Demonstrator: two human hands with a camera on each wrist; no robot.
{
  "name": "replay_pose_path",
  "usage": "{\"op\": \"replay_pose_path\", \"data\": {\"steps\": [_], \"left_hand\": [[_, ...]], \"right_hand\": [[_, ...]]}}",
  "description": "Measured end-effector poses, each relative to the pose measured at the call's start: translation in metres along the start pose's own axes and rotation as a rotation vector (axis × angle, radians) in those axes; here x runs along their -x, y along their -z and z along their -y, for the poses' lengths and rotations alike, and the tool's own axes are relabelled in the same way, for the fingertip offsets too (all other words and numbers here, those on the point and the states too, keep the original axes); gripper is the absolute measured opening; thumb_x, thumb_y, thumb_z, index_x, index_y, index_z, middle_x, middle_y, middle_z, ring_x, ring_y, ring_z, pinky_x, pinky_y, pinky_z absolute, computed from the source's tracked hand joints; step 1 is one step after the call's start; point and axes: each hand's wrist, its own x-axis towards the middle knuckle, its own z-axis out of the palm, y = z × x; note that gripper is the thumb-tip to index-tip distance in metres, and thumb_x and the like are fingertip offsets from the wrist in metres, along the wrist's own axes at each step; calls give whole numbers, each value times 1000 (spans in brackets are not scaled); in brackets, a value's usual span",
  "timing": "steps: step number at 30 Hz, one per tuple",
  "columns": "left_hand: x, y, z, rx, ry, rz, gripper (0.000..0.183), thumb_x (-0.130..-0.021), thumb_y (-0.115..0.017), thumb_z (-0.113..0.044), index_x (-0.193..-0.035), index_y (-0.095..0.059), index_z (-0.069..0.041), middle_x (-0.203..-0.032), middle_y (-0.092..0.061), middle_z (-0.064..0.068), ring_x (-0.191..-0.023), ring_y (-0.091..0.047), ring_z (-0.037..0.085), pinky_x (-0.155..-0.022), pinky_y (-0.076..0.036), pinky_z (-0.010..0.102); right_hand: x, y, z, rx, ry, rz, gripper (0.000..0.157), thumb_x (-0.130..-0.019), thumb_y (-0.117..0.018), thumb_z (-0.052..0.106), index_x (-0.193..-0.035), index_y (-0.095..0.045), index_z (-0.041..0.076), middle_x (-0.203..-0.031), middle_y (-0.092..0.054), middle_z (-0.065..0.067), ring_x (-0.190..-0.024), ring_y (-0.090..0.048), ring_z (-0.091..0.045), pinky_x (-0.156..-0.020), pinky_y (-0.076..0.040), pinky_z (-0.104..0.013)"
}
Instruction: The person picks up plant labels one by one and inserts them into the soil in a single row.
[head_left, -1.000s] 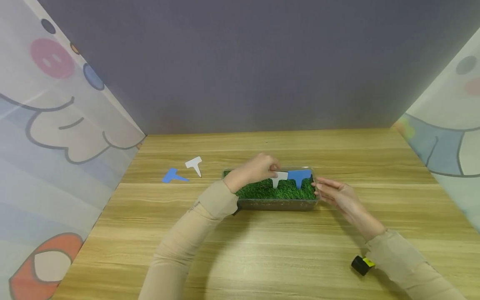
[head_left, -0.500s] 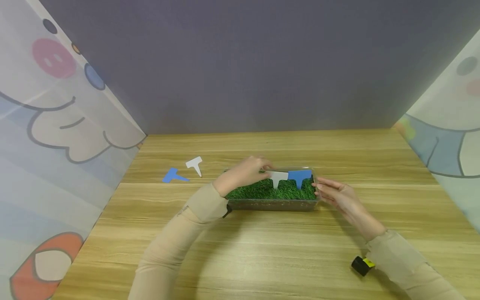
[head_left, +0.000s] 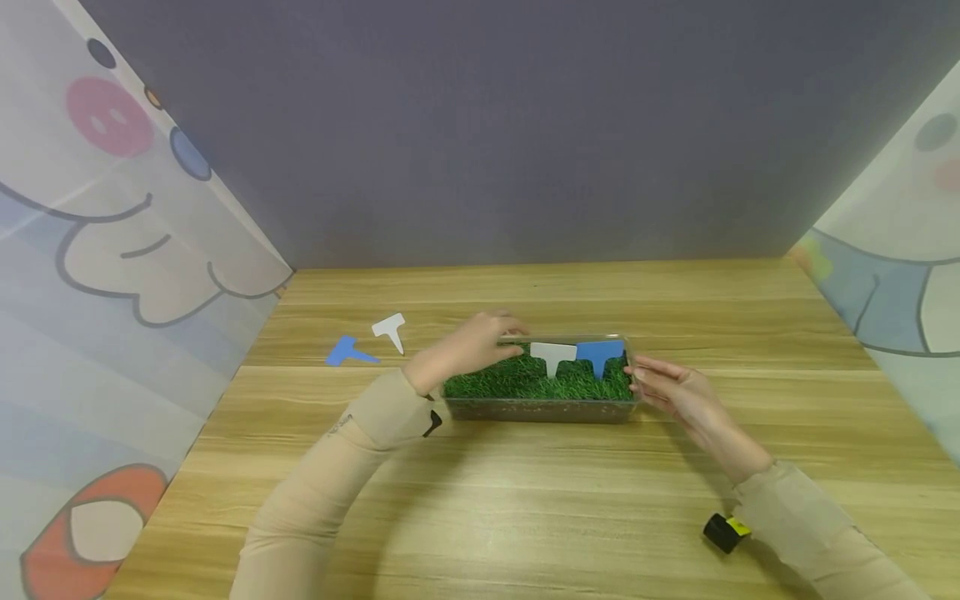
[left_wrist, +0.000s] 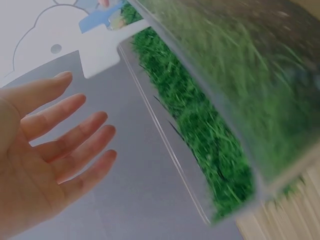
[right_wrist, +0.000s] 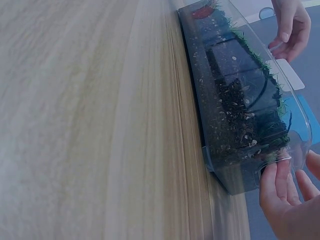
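In the head view, my left hand (head_left: 477,343) hovers over the left part of a clear planter box (head_left: 540,410) filled with green artificial grass (head_left: 504,385). Its fingers are spread and hold nothing, as the left wrist view also shows. A white T-shaped plant label (head_left: 553,353) stands upright in the grass, just right of that hand. Beside it, a blue plant label (head_left: 600,352) stands near the box's right end. My right hand (head_left: 681,398) rests its fairly straight fingertips against that right end; in the right wrist view the fingers (right_wrist: 282,180) touch the clear end wall.
Two more plant labels lie flat on the wooden table (head_left: 570,508), left of the box: a white label (head_left: 390,332) and a blue label (head_left: 348,352). A grey panel (head_left: 525,133) rises behind the table, with cartoon-printed curtains (head_left: 112,275) at both sides.
My left hand has let go of the white plant label in the grass and moved left, its fingers opening. My right hand stays at the box's right end.
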Motion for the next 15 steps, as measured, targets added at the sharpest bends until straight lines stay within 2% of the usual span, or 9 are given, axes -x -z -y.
{"op": "replay_pose_path", "data": {"steps": [8,15], "left_hand": [[16,6,15,-11,48,-26,33,-86,-57,-17,-118,-55,-6,-120,-52,11,-106,-52,24,-91,-43,33],[31,12,29,-52,48,-89,34,-86,-58,-15,-118,-54,-3,-119,-51,14,-103,-54,26,-88,-45,34]], "right_hand": [[0,0,0,-11,2,-1,44,-84,-60,15,-125,-46,7,-99,-64,10,-89,-61,-9,-85,-45,-23],[0,0,0,-37,2,0,40,-83,-60,12,-122,-50,8,-99,-64,8,-89,-62,-10,-84,-46,-23]]}}
